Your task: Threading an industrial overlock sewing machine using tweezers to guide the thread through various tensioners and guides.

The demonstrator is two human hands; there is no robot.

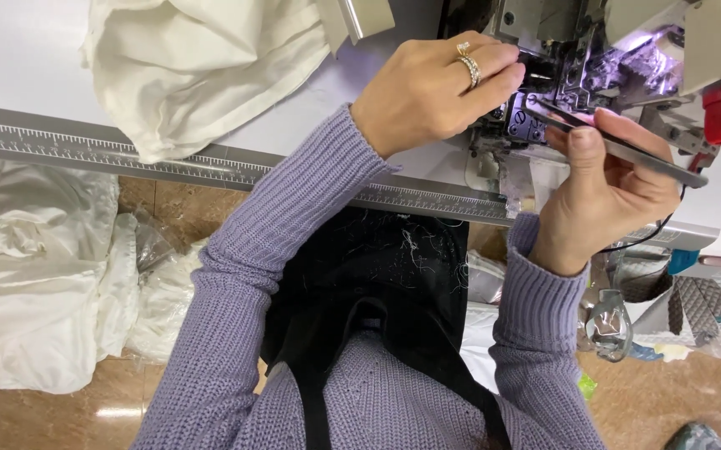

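steel tweezers, one pair, sit pinched between thumb and fingers of the right hand, tips pointing into the sewing machine by its needle area. left hand, loosely curled and holding nothing, rests its fingertips against the machine's front; two rings show on one finger. one heap of white cloth lies on the table, and more lies on the floor.

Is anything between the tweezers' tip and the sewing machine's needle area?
Nothing visible: the right hand points the dark metal tweezers straight into the lit grey sewing machine; the left hand rests beside it.
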